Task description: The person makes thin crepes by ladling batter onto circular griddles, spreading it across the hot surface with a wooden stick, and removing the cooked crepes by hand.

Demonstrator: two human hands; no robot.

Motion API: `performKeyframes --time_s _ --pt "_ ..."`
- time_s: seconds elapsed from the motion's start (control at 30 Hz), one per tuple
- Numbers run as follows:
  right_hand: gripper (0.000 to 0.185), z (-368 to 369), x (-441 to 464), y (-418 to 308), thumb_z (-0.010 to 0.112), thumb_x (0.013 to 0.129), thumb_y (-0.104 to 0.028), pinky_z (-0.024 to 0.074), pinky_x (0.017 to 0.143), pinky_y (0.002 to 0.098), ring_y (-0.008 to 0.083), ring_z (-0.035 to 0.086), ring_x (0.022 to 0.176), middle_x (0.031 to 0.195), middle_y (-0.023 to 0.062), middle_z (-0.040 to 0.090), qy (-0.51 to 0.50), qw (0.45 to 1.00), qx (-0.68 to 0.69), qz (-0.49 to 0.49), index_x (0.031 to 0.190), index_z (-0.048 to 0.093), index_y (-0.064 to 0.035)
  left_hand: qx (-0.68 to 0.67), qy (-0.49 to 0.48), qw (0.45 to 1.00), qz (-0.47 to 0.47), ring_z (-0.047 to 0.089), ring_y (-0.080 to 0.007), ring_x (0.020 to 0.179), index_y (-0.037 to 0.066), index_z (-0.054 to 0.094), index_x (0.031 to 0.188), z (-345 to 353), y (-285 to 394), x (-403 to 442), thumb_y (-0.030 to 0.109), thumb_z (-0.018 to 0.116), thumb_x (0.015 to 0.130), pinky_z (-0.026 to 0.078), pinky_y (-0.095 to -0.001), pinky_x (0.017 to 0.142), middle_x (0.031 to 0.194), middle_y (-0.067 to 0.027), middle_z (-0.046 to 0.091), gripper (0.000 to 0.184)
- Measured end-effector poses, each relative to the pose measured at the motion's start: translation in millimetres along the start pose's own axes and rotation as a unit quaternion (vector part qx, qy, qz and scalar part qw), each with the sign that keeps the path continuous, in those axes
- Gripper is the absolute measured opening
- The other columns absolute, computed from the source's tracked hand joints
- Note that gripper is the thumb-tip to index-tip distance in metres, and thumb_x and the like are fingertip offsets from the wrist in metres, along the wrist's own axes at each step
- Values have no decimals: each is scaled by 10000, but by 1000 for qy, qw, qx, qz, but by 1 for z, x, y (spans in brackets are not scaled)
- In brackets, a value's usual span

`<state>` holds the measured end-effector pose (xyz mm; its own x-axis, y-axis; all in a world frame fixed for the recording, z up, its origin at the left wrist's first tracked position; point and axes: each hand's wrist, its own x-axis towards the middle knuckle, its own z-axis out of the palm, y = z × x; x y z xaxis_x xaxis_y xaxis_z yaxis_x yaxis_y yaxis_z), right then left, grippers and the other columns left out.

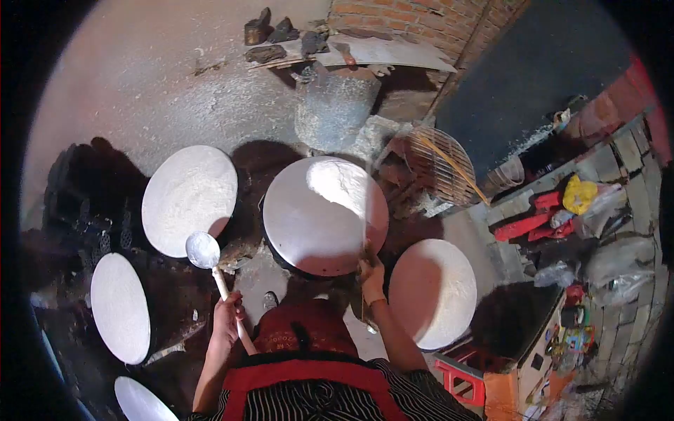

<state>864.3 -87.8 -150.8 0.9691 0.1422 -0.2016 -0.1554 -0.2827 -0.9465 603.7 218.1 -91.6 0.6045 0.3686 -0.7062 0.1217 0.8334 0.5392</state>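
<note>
My left hand [228, 316] is closed round the pale handle of a ladle [203, 250], whose whitish bowl is up by the lower edge of the left round plate [184, 203]. Below the middle round plate [302, 217], at its lower right edge, my right hand [372, 276] grips a thin stick [365, 231] that reaches up over the plate. White batter [337, 184] covers the upper right part of that middle plate. White material also covers the left plate and the right round plate [449, 295].
Another white disc [119, 309] stands at the far left, with a partly seen one [142, 401] below. A metal bin [337, 105] is against the wall. Right are a wire rack [442, 166], a red stool [460, 382], a cardboard box [537, 351] and plastic bags [604, 210].
</note>
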Motion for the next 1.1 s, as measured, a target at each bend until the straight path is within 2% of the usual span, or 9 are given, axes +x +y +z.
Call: performKeyframes --time_s 0.13,0.33,0.5,0.67,0.8,0.83,0.87,0.93,1.1 --pt "337 42 44 26 572 940 -73 448 856 242 126 557 971 1074 50 629 -110 963 244 -24 1267 572 10 -59 -8 998 -29 409 -72 492 40 545 914 2 -28 -13 91 558 900 353 -192 403 663 12 455 55" --pt "350 -27 14 -30 591 931 -59 379 563 222 52 444 639 915 -43 522 -289 944 161 -6 1280 597 -66 -21 56 998 32 458 -118 505 60 556 871 14 -61 -36 105 575 891 425 -263 444 631 13 462 53" --pt "294 -67 54 -38 585 916 -62 309 390 233 65 398 436 629 -59 502 -103 982 134 90 1197 639 -129 -21 145 987 65 537 -152 536 81 573 814 50 -71 -75 106 574 893 462 -283 468 641 -8 531 83" --pt "328 -55 57 -50 622 925 -90 334 501 214 43 383 552 708 -84 486 -323 922 59 207 1247 642 -147 -35 155 987 25 618 -193 657 73 607 895 41 -96 -79 136 582 894 529 -324 586 752 -48 623 67" --pt "324 -100 38 -71 573 966 -145 316 480 231 55 376 534 648 -64 414 -408 905 53 108 1283 621 -187 -83 137 987 30 646 -216 786 65 616 975 48 -103 -88 165 592 890 548 -339 733 865 -66 661 133" --pt "411 -94 77 11 547 961 -127 260 393 233 59 327 409 535 -85 354 -407 908 66 -74 1363 547 -207 -89 139 986 14 645 -216 798 64 615 982 45 -105 -85 165 595 888 548 -337 746 872 -64 659 139" --pt "396 -107 97 8 564 954 -147 263 372 239 68 333 390 529 -75 386 -404 878 189 176 1344 564 -217 -82 105 990 36 641 -211 844 60 613 999 39 -108 -83 165 602 883 548 -345 804 899 -66 657 157" --pt "371 -102 109 -26 581 944 -166 264 334 250 81 339 355 519 -60 429 -310 877 208 304 1309 593 -230 -82 131 987 48 639 -217 856 51 613 1001 46 -105 -89 164 604 885 549 -355 824 918 -66 655 162" --pt "406 -64 117 -12 621 908 -133 266 336 260 62 361 383 563 -69 426 -397 918 -3 18 1293 603 -259 -52 143 987 42 637 -227 893 27 613 1062 33 -114 -92 180 603 892 534 -371 881 970 -71 652 229"
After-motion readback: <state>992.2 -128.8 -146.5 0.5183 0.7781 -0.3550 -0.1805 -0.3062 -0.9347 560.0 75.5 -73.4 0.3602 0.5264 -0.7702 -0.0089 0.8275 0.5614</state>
